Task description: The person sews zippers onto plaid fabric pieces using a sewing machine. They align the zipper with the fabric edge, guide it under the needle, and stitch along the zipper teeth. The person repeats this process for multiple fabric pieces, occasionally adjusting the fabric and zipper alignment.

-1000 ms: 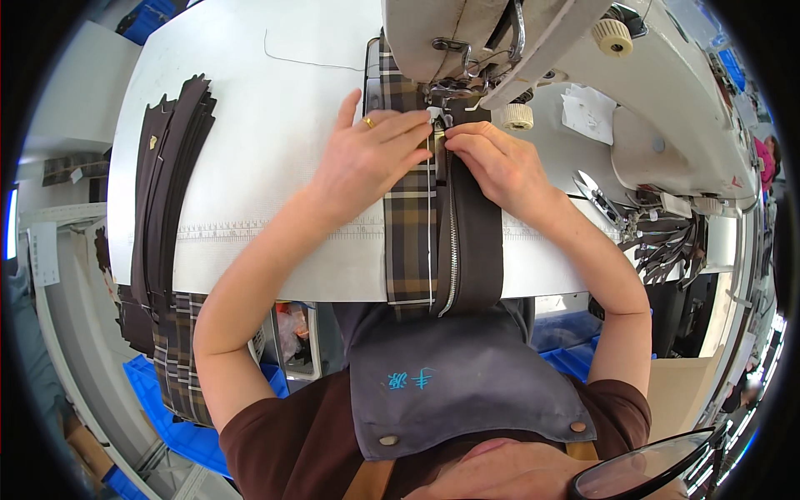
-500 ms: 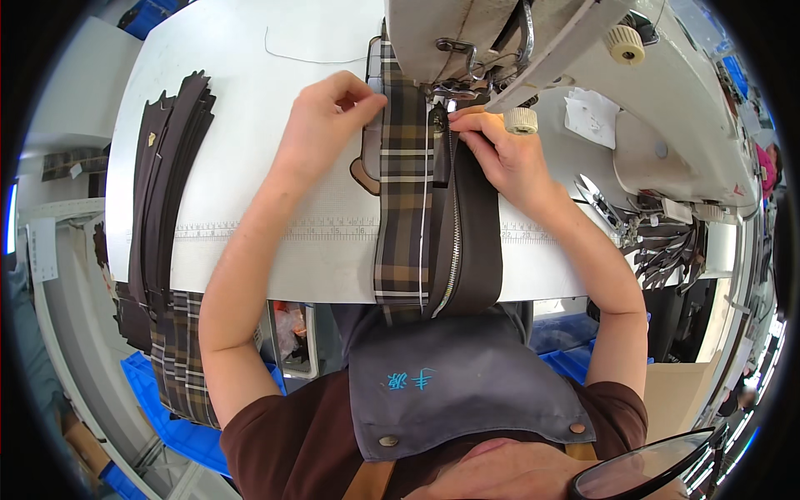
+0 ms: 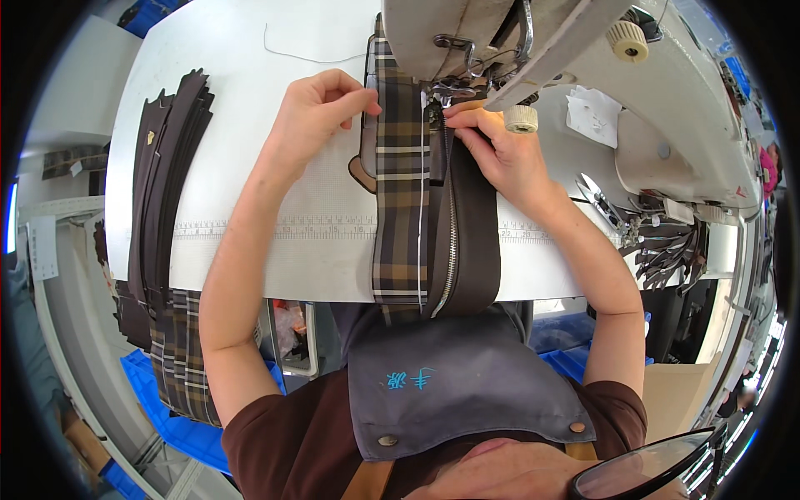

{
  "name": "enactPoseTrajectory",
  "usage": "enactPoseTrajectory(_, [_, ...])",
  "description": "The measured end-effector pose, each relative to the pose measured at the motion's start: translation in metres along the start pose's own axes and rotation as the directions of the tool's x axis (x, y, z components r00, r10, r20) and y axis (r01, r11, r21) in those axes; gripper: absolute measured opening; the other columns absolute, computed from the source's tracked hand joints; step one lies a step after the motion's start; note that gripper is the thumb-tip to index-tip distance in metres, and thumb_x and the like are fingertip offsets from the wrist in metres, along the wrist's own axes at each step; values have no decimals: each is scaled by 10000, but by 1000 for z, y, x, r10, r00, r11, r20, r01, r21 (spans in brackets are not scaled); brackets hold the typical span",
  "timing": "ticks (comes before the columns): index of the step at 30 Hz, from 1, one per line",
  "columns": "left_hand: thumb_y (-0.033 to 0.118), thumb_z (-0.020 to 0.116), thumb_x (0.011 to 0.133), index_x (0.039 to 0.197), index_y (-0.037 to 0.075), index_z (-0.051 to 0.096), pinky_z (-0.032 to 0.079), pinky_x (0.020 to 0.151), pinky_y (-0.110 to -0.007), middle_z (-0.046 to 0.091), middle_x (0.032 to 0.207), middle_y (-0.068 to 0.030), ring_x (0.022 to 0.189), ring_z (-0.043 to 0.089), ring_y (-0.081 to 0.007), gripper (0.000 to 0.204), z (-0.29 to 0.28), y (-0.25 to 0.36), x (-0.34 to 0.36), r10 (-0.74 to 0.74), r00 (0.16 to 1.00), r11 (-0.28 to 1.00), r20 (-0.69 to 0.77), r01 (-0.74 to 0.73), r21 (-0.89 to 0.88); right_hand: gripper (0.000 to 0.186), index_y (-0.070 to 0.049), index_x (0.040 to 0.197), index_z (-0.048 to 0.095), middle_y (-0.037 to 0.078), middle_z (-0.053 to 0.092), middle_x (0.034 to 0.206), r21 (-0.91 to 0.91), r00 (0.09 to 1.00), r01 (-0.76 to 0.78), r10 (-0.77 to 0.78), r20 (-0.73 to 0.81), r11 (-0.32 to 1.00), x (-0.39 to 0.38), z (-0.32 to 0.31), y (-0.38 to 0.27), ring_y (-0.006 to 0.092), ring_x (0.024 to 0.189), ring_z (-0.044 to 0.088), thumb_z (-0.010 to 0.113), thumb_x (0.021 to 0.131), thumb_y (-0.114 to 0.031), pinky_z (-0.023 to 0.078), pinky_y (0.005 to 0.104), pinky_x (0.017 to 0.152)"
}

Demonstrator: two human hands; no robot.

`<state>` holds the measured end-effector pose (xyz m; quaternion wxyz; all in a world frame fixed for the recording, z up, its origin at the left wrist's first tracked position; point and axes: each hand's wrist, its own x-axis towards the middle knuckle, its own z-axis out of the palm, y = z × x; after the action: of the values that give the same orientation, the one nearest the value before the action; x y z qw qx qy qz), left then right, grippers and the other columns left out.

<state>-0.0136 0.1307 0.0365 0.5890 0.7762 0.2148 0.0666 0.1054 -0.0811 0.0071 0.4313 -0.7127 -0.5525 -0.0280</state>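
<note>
A long plaid fabric strip (image 3: 402, 200) lies under the sewing machine head (image 3: 467, 42). Along its right side runs a metal zipper (image 3: 453, 242) with dark tape, joined to a wide dark fabric band (image 3: 477, 225). At the strip's left edge my left hand (image 3: 321, 112) is closed, thumb and finger pressed together; whether they grip the edge is hidden. My right hand (image 3: 504, 154) pinches the zipper's upper end close to the presser foot (image 3: 442, 96). A white line runs down the strip beside the zipper.
A stack of dark strips (image 3: 171, 167) lies at the left on the white table (image 3: 233, 150). Thread snips (image 3: 598, 200) and dark scraps (image 3: 671, 250) are at the right. Plaid pieces (image 3: 179, 358) hang over the front edge above a blue bin (image 3: 167, 425). A loose thread (image 3: 308, 60) lies at the back.
The plaid strip and zipper have shifted slightly away from me and left under the machine. My left hand has drifted a little left; my right hand keeps its pinch, moving slightly with the zipper.
</note>
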Motion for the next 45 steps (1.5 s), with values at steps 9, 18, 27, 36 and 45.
enactPoseTrajectory(9, [310,724,768,766,36,616,430,667,-331,592,703,-30,837,557,-180,295,19,-5,-13,453,889,564,64,-342,752,128,-26,948,622,86,654,1000,-5,997,-59,59,44,998,3,0,2,226,917,625,625,826,11,493,307,784])
enactPoseTrajectory(18, [165,676,791,817,19,647,403,551,-272,618,704,-48,599,520,-124,150,8,0,-5,12,1000,991,7,-13,131,91,-25,911,638,97,664,972,14,1000,-30,30,-4,999,5,4,4,264,871,638,631,820,-19,506,326,754])
enactPoseTrajectory(27, [219,674,799,924,105,668,334,990,-486,650,1049,22,930,595,-160,169,29,-18,-9,745,625,307,235,-633,711,120,-38,894,642,77,666,957,-118,997,73,-71,18,990,7,5,2,272,820,651,649,775,-22,529,332,694])
enactPoseTrajectory(36, [243,624,844,1078,100,622,281,1033,-526,606,1189,12,1052,548,-168,274,36,-17,-20,621,711,323,329,-615,719,197,-44,958,618,49,633,998,-262,978,160,-117,171,952,-6,-3,-3,226,805,643,659,769,-4,533,307,630])
enactPoseTrajectory(45, [233,635,838,1122,98,637,258,1052,-489,605,1216,28,1046,541,-165,315,39,-18,-19,630,707,320,322,-614,722,189,-35,924,605,59,627,981,-281,975,189,-147,164,941,-3,-4,-6,221,756,647,659,750,15,530,296,576])
